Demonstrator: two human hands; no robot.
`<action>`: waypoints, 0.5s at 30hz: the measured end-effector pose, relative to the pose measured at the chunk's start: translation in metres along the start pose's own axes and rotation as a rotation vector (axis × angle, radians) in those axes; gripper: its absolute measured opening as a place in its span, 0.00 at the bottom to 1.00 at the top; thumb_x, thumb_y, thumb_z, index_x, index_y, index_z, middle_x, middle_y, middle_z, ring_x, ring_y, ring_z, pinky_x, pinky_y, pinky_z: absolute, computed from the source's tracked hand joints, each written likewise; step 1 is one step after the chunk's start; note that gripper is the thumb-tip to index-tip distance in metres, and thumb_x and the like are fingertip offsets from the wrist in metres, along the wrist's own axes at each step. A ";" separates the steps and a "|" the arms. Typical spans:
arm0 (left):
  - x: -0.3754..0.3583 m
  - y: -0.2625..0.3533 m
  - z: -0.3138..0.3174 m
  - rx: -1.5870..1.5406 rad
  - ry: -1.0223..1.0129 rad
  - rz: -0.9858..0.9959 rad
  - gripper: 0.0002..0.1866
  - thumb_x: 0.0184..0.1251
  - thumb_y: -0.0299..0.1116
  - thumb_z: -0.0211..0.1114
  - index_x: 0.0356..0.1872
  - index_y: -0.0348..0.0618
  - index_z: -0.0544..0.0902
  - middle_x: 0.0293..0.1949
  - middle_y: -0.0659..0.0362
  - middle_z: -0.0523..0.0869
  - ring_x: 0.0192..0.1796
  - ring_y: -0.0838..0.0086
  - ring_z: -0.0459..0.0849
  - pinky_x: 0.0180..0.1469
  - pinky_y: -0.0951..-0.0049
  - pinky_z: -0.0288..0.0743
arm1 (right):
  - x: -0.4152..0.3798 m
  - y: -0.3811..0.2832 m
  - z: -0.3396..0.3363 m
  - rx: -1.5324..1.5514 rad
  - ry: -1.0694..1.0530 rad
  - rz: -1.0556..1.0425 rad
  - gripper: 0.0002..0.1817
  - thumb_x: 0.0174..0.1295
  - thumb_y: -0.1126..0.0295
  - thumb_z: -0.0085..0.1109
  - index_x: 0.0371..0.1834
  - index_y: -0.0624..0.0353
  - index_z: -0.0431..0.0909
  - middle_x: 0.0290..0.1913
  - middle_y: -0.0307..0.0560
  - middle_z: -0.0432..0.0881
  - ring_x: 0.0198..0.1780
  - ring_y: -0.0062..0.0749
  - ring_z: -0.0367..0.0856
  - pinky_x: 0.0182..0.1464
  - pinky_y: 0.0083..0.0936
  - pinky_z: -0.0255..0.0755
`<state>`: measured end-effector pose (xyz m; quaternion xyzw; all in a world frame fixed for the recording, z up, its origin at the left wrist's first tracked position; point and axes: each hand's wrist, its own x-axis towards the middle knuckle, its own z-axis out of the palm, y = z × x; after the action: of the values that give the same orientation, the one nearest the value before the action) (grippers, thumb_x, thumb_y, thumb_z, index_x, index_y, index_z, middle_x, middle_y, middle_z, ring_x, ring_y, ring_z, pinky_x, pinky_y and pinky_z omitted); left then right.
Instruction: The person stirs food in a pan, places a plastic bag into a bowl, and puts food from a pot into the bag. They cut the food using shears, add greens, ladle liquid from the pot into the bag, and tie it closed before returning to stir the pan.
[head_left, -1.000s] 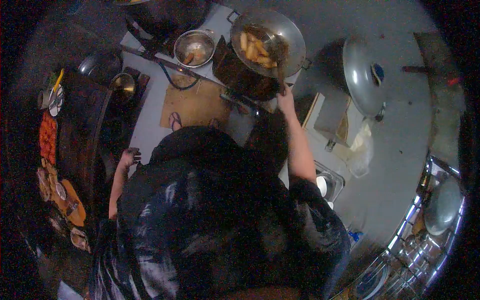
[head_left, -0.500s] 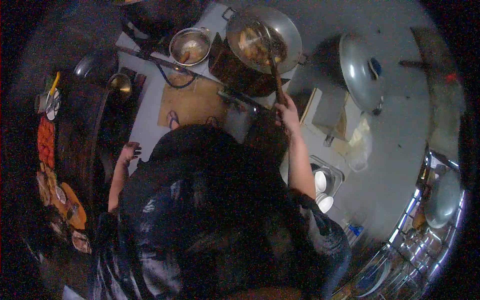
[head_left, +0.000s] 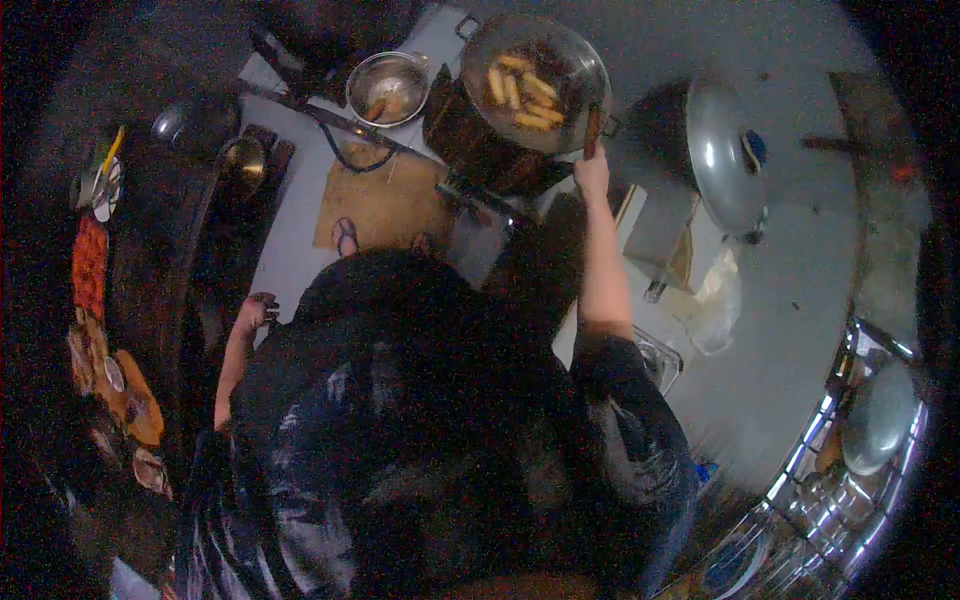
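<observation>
My right hand is closed around the brown wooden handle of a cooking utensil at the right rim of a wide metal wok. The utensil's head cannot be made out. Several golden, finger-shaped pieces of food lie in dark liquid in the middle of the wok. Left of the wok, a round metal strainer bowl has a few brownish pieces in it. My left hand hangs by my side, fingers loosely bent and apart, with nothing in it.
A large metal lid leans on the right, near an open box and a plastic bag. Cardboard covers the floor by my feet. A wire rack stands at lower right; an orange board is far left.
My right hand has moved up and right, bringing the utensil from the middle of the wok to its right rim. The food pieces now show plainly. My left hand stays at my side.
</observation>
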<state>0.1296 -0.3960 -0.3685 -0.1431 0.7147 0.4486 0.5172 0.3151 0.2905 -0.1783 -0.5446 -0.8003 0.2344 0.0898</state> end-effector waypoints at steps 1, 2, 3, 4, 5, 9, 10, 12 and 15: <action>-0.001 0.001 -0.001 -0.008 -0.010 -0.014 0.13 0.58 0.35 0.51 0.42 0.40 0.72 0.34 0.54 0.80 0.28 0.67 0.79 0.26 0.69 0.71 | 0.007 0.006 0.005 0.000 -0.004 -0.001 0.28 0.49 0.70 0.50 0.57 0.58 0.60 0.45 0.59 0.73 0.49 0.47 0.71 0.49 0.30 0.64; -0.005 0.006 0.003 -0.010 -0.020 -0.030 0.13 0.58 0.36 0.51 0.42 0.40 0.72 0.34 0.54 0.80 0.29 0.67 0.79 0.26 0.69 0.71 | 0.013 0.014 0.012 0.023 -0.018 -0.031 0.27 0.49 0.70 0.50 0.56 0.58 0.61 0.44 0.58 0.74 0.49 0.46 0.72 0.49 0.30 0.64; -0.009 0.014 0.006 -0.019 -0.036 -0.047 0.13 0.58 0.36 0.51 0.42 0.40 0.72 0.34 0.54 0.80 0.29 0.67 0.79 0.26 0.69 0.71 | 0.017 0.025 0.019 0.046 -0.031 -0.060 0.26 0.48 0.71 0.50 0.55 0.58 0.62 0.44 0.57 0.74 0.48 0.45 0.72 0.49 0.29 0.64; -0.011 0.018 0.007 -0.022 -0.042 -0.052 0.14 0.58 0.36 0.51 0.42 0.41 0.72 0.34 0.54 0.80 0.30 0.68 0.79 0.27 0.69 0.71 | 0.019 0.038 0.029 0.044 -0.032 -0.061 0.26 0.48 0.71 0.50 0.55 0.58 0.62 0.44 0.57 0.74 0.48 0.45 0.72 0.49 0.29 0.64; -0.012 0.020 0.008 -0.023 -0.049 -0.056 0.14 0.58 0.36 0.51 0.42 0.41 0.72 0.34 0.55 0.80 0.30 0.68 0.79 0.27 0.69 0.71 | 0.020 0.054 0.040 0.051 -0.034 -0.169 0.26 0.48 0.72 0.51 0.55 0.58 0.63 0.43 0.56 0.75 0.48 0.45 0.72 0.49 0.29 0.64; -0.014 0.029 0.010 -0.015 -0.069 -0.067 0.14 0.59 0.38 0.50 0.43 0.42 0.72 0.35 0.56 0.80 0.32 0.69 0.79 0.29 0.69 0.71 | -0.009 0.049 0.034 0.131 -0.119 -0.254 0.27 0.47 0.75 0.53 0.54 0.63 0.62 0.47 0.54 0.72 0.51 0.39 0.70 0.51 0.25 0.62; -0.014 0.032 0.011 -0.012 -0.075 -0.066 0.14 0.59 0.38 0.50 0.43 0.42 0.72 0.35 0.56 0.80 0.32 0.69 0.79 0.29 0.69 0.71 | -0.011 0.059 0.042 0.170 -0.110 -0.352 0.27 0.47 0.75 0.53 0.55 0.63 0.62 0.50 0.54 0.71 0.52 0.37 0.69 0.52 0.25 0.61; -0.010 0.034 0.011 -0.016 -0.093 -0.071 0.14 0.59 0.38 0.49 0.43 0.43 0.72 0.35 0.56 0.80 0.33 0.69 0.80 0.30 0.69 0.71 | -0.027 0.057 0.044 0.273 -0.140 -0.269 0.28 0.48 0.75 0.53 0.56 0.64 0.60 0.55 0.53 0.67 0.55 0.35 0.66 0.55 0.25 0.59; -0.009 0.042 0.019 -0.028 -0.108 -0.083 0.14 0.59 0.39 0.49 0.43 0.43 0.72 0.36 0.57 0.80 0.34 0.70 0.80 0.31 0.69 0.71 | -0.064 0.023 0.011 0.191 -0.250 -0.168 0.31 0.49 0.73 0.52 0.59 0.60 0.56 0.53 0.55 0.68 0.55 0.40 0.66 0.55 0.26 0.59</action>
<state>0.1169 -0.3600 -0.3408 -0.1555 0.6728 0.4440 0.5710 0.3553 0.2355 -0.1918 -0.4316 -0.8218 0.3670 0.0604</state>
